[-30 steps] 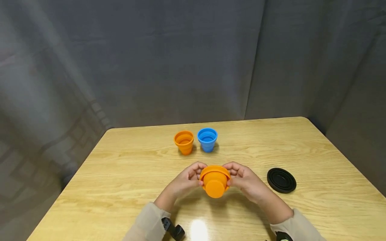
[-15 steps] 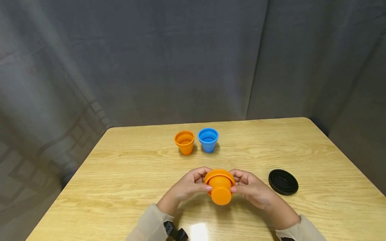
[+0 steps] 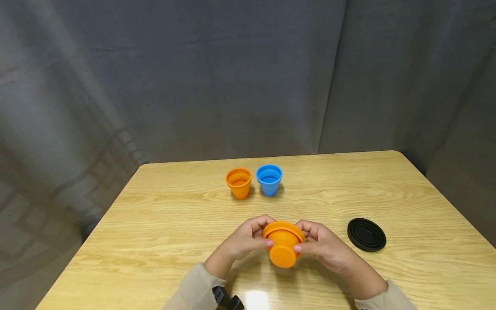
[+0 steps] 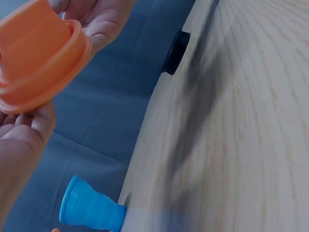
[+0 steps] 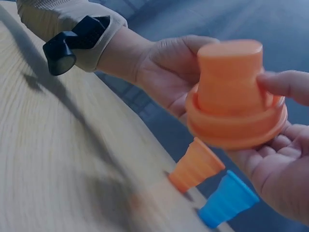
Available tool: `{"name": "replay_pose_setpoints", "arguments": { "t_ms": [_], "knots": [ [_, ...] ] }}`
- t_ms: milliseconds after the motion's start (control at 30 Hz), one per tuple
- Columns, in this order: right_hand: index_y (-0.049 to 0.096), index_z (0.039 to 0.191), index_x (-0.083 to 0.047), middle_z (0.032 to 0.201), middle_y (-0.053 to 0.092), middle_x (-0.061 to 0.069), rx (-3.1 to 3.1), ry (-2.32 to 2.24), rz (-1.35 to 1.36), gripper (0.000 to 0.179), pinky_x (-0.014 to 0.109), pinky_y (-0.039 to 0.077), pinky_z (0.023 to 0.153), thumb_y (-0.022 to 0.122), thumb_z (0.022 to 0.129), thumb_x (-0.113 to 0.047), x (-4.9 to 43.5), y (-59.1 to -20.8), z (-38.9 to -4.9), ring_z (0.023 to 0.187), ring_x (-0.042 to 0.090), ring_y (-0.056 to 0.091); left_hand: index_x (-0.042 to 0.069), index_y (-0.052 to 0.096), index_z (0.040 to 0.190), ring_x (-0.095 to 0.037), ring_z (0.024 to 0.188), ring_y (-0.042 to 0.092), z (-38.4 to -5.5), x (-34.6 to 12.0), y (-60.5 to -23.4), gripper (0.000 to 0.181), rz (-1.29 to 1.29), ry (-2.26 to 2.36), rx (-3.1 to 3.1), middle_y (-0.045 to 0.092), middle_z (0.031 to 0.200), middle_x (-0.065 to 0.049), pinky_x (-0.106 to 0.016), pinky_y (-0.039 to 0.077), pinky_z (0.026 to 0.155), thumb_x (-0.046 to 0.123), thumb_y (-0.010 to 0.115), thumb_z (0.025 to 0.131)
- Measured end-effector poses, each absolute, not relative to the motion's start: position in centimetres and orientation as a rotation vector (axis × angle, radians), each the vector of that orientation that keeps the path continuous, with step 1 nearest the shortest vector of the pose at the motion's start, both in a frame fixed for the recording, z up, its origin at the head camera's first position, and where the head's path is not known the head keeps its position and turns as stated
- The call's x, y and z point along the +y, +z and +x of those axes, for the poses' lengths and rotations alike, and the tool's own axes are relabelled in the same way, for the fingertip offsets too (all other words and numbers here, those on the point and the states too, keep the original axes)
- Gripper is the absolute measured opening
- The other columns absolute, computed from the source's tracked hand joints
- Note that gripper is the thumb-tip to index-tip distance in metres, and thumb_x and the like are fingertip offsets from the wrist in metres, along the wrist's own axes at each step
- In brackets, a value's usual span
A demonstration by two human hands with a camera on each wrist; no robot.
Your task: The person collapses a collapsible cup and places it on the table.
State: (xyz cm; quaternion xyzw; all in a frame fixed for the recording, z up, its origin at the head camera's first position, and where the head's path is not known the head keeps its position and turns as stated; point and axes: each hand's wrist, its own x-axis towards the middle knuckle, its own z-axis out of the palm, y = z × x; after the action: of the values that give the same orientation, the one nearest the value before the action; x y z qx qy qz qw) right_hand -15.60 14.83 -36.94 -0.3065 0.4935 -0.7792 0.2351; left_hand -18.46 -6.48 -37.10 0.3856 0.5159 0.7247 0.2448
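Between both hands, above the table, an orange collapsible cup [image 3: 283, 245] is held tilted, with its base towards me and its wide rim facing away. It is partly unfolded: in the right wrist view a fold still sits inside the rim band [image 5: 234, 123]. My left hand [image 3: 248, 239] grips the rim from the left, thumb on the near side and fingers behind. My right hand [image 3: 324, 246] grips it from the right, its thumb pressing the wall near the base. Farther back stand another orange cup [image 3: 239, 184] and a blue cup [image 3: 269, 181], both upright and unfolded.
A flat black collapsed cup or lid [image 3: 366, 235] lies on the wooden table [image 3: 162, 228] to the right of my right hand. Grey curtains [image 3: 232, 86] hang behind the table and along its sides. A black camera [image 5: 67, 50] is strapped to the left wrist.
Both hands have lowered slightly and shifted right with the orange cup. Its base section stands farther out from the rim. The right thumb has moved from the rim onto the wall nearer the base.
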Motion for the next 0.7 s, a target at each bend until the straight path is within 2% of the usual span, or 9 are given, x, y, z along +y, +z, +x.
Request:
{"name": "replay_pose_setpoints", "arguments": {
  "t_ms": [267, 433, 567, 700],
  "knots": [
    [0.046, 0.087, 0.001, 0.082, 0.055, 0.005, 1.604, -2.115, -0.847, 0.011, 0.021, 0.047, 0.062, 0.051, 0.079, 0.007, 14.6, -36.6, -15.8, 0.072, 0.011, 0.054, -0.023, 0.033, 0.099, -0.009, 0.078, 0.050, -18.6, -5.8, -37.1, 0.043, 0.981, 1.966, 1.523, 0.052, 0.091, -0.001, -0.018, 0.045, 0.069, 0.005, 0.058, 0.079],
    [0.040, 0.081, 0.010, 0.079, 0.052, 0.005, 1.685, -2.104, -0.835, 0.013, 0.020, 0.045, 0.058, 0.051, 0.075, 0.009, 14.4, -36.4, -15.9, 0.068, 0.009, 0.051, -0.021, 0.035, 0.098, -0.009, 0.077, 0.049, -18.6, -5.6, -37.1, 0.039, 0.934, 1.960, 1.573, 0.052, 0.089, -0.001, -0.018, 0.045, 0.068, 0.004, 0.057, 0.078],
    [0.036, 0.081, 0.016, 0.076, 0.051, 0.005, 1.771, -2.085, -0.801, 0.017, 0.019, 0.044, 0.056, 0.050, 0.072, 0.009, 14.1, -36.4, -15.9, 0.066, 0.008, 0.050, -0.019, 0.037, 0.096, -0.009, 0.075, 0.049, -18.6, -5.4, -37.1, 0.028, 0.922, 1.958, 1.641, 0.051, 0.087, -0.002, -0.018, 0.045, 0.066, -0.004, 0.050, 0.076],
    [0.040, 0.078, 0.011, 0.073, 0.049, 0.005, 1.863, -2.080, -0.674, 0.013, 0.020, 0.043, 0.056, 0.049, 0.070, 0.009, 13.7, -36.3, -15.9, 0.064, 0.009, 0.047, -0.018, 0.041, 0.093, -0.009, 0.072, 0.049, -18.7, -5.1, -37.2, 0.023, 0.858, 1.967, 1.746, 0.051, 0.085, -0.003, -0.018, 0.044, 0.063, -0.009, 0.044, 0.072]
  ]
}}
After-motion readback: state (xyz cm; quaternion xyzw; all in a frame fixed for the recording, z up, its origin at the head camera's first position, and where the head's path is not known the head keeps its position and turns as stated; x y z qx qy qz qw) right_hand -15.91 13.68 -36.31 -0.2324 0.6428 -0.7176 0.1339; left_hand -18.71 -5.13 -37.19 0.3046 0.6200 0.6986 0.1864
